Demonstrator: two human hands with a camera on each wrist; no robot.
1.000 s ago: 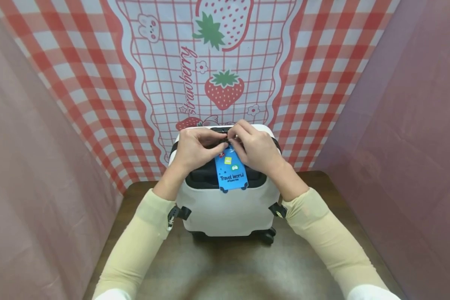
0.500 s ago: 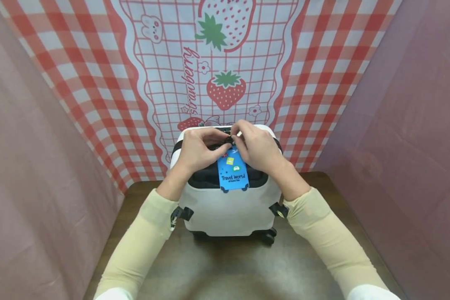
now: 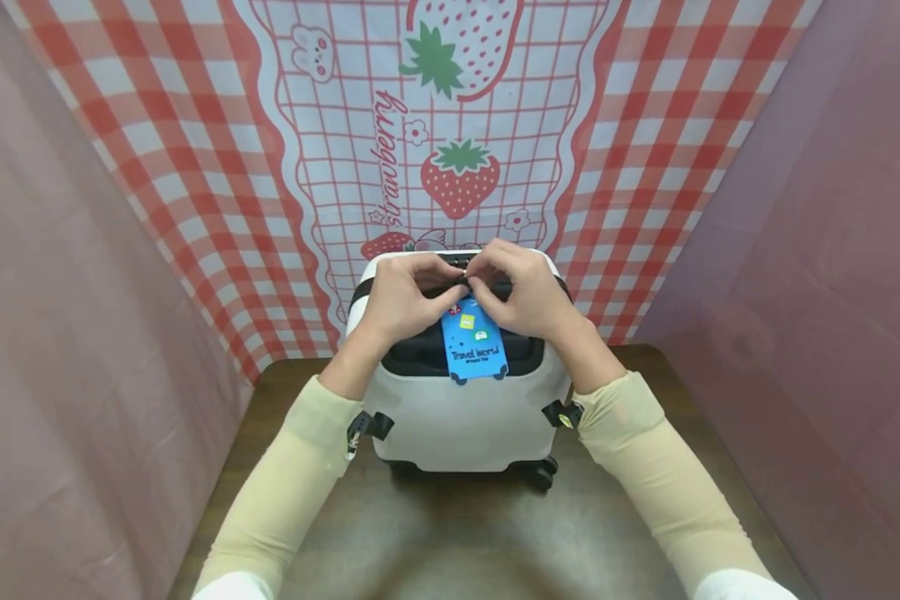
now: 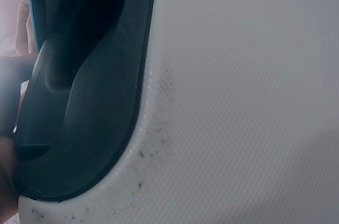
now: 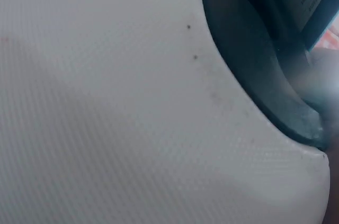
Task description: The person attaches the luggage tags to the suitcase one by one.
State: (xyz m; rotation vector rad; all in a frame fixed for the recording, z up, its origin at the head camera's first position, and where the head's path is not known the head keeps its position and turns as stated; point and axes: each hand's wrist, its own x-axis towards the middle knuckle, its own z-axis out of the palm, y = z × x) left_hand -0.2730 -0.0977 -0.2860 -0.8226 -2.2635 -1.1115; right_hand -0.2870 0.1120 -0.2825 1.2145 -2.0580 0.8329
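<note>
Our left hand (image 3: 399, 302) and right hand (image 3: 522, 293) pinched the strap of the blue tag (image 3: 477, 347), fingers curled, at the handle atop the white suitcase (image 3: 461, 417) on the table (image 3: 450, 533). The tag seemed light and bendy, best held by its strap. Since half a second earlier, it had barely shifted.
</note>
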